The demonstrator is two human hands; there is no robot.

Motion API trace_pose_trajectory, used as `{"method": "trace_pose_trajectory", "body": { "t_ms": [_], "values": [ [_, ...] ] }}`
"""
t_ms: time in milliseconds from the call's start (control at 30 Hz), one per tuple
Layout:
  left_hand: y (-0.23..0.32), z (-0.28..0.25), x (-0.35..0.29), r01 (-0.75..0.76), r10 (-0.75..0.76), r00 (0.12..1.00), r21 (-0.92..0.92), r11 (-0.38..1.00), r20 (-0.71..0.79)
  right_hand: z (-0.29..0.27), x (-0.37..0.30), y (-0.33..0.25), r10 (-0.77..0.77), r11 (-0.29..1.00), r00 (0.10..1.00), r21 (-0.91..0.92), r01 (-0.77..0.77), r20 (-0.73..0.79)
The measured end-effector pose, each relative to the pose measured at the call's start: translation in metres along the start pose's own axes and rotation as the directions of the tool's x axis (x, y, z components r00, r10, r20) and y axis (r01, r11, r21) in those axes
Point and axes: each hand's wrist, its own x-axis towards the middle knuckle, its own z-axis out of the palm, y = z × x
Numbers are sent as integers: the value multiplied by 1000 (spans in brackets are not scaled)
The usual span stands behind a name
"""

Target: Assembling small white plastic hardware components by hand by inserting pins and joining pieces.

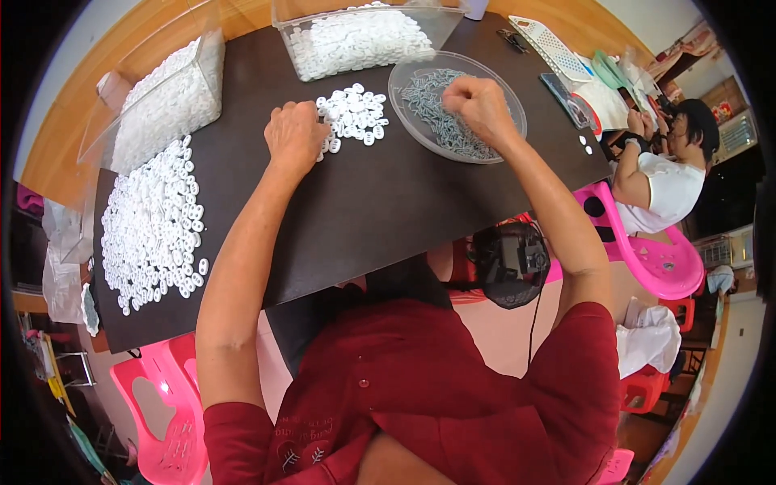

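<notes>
My left hand [295,133] is closed at the left edge of a small pile of white oval plastic pieces [354,113] with two holes each. Its fingertips are turned down, so whatever they hold is hidden. Over a round clear plastic tray [511,97], my right hand [478,109] has its fingers pinched together. Many small grey screws [436,101] lie in that tray, below and around the right hand. Anything between the right fingertips is too small to make out.
A larger heap of white pieces [153,230] covers the table's left side. Two clear bins [214,93] [440,36] of white pieces stand at the back. A phone [566,101] lies at the right. Beyond sits another person [659,174] near a pink chair [667,267].
</notes>
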Motion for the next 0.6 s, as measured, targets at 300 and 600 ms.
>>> {"method": "trace_pose_trajectory", "body": {
  "t_ms": [300, 600],
  "values": [
    [-4, -4, 10, 153, -132, 974, -105, 983, 183, 60, 26, 5, -239, 955, 964, -155, 255, 112],
    [-20, 1, 6, 133, -108, 989, -276, 952, 104, 64, 36, -1, -258, 907, 931, -266, 325, 257]
  ]
}}
